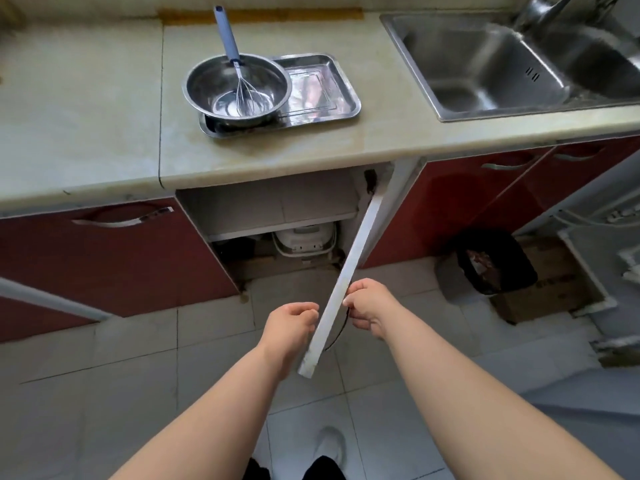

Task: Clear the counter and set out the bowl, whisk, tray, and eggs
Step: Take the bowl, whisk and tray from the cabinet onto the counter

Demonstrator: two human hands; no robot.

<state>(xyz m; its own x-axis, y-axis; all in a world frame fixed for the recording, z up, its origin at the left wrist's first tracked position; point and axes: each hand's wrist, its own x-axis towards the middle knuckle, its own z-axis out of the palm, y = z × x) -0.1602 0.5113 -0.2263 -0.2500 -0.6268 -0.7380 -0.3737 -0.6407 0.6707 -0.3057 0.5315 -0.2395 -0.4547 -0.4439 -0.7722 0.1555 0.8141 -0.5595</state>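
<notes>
A steel bowl (207,84) stands on the left part of a steel tray (325,98) on the beige counter (86,109). A whisk with a blue-grey handle (227,39) leans in the bowl, its wires on the bottom. No eggs are in view. Below the counter a cabinet door (349,268) is swung open towards me, seen edge-on. My right hand (370,306) grips the door's edge and handle from the right. My left hand (294,320) sits just left of that edge, fingers curled, touching or almost touching it.
A steel sink (485,64) fills the counter's right end. Inside the open cabinet are a shelf and a white rice cooker (304,240). Red cabinet fronts flank it. On the tiled floor at right stand a black-lined bin (495,261) and a cardboard box.
</notes>
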